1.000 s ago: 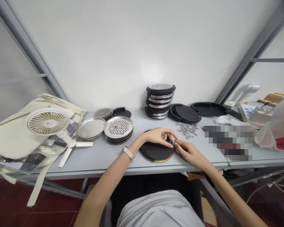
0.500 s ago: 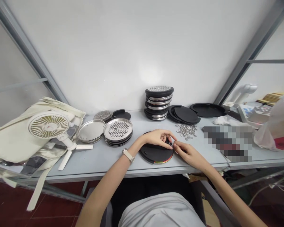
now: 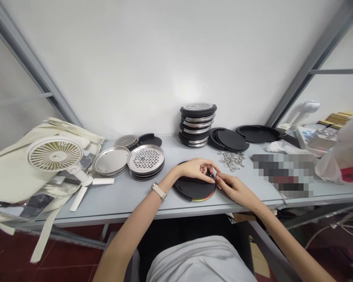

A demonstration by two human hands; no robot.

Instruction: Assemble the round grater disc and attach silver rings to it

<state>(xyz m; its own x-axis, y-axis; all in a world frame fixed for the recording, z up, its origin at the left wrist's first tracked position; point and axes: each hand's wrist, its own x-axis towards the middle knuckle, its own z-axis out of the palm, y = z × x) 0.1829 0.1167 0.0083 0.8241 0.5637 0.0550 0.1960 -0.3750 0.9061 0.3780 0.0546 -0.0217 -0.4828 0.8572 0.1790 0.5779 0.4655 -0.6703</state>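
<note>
A round black disc (image 3: 194,187) lies on the table before me, a red, yellow and green glint along its near edge. Across its far part reaches my left hand (image 3: 197,169), fingers curled and thumb and fingertips closed at the disc's right rim. There my right hand (image 3: 233,188) meets it in a pinch. Between the fingertips shows a small metal ring (image 3: 212,176), partly hidden, so how it joins the disc I cannot tell. Just beyond my hands lies a loose heap of small metal rings and clasps (image 3: 231,160).
Perforated metal discs (image 3: 145,158) and plain metal lids (image 3: 111,159) are stacked on the left, near a white fan (image 3: 55,154) and a cream bag (image 3: 14,164). Behind stands a tall stack of black and metal discs (image 3: 197,125). More black discs (image 3: 231,140) lie right of it.
Both hands stay at the disc's right rim, with only slight finger movement around the small ring. The whole view has shifted a little.
</note>
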